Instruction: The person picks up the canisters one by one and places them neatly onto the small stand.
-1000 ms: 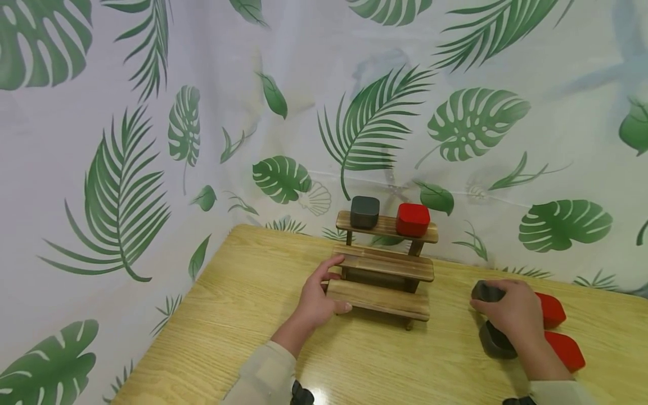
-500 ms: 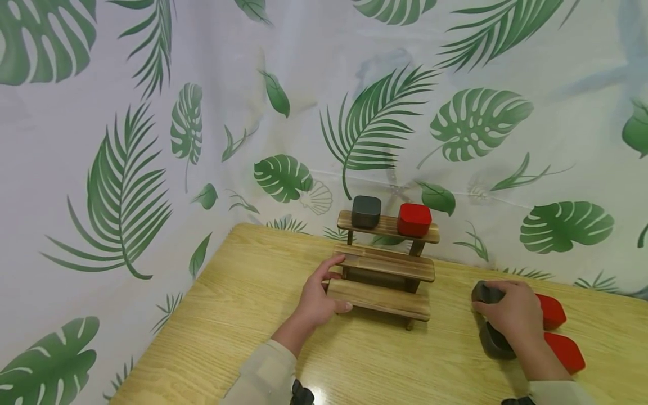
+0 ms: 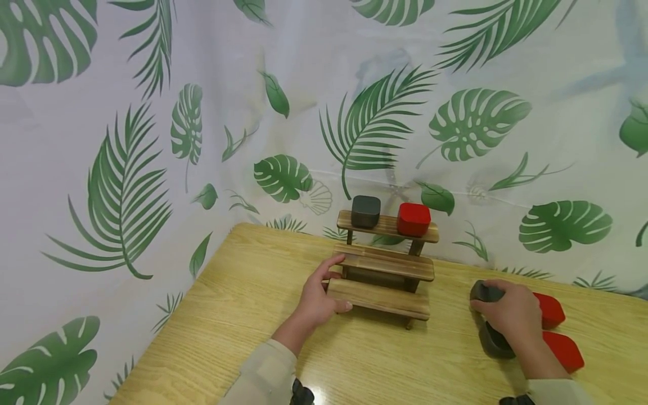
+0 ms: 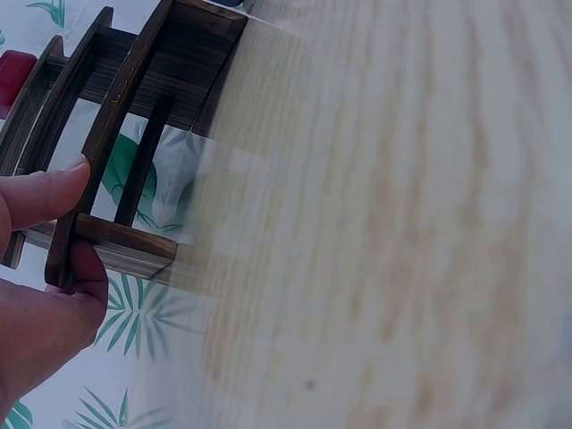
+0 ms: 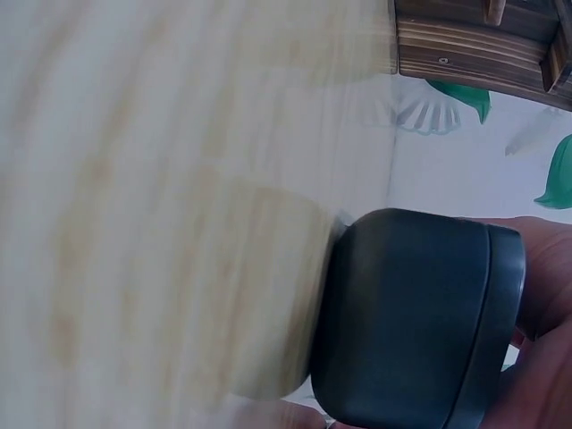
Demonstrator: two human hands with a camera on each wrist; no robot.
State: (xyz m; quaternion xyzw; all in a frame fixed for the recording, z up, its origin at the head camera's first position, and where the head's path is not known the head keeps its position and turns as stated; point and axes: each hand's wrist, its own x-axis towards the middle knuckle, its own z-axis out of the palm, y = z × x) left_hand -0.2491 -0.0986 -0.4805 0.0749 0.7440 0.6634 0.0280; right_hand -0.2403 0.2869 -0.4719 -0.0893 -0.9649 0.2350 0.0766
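Note:
A small three-tier wooden stand (image 3: 382,298) sits toward the back of the table. My left hand (image 3: 315,301) holds its left end; the left wrist view has the thumb and a finger on either side of a step's end (image 4: 105,143). On the top step are a dark grey lidded box (image 3: 365,211) and a red box (image 3: 413,219), both with rounded corners. To the right, my right hand (image 3: 516,315) grips another dark grey box (image 5: 407,317) between thumb and fingers. Whether that box touches the table is hard to tell.
Beside the right hand, a further dark grey box (image 3: 496,343) sits nearer me, partly covered by the hand. Two red boxes, one farther back (image 3: 553,310) and one nearer (image 3: 564,351), lie right of it. A leaf-print cloth (image 3: 374,129) hangs behind the wooden table (image 3: 228,315).

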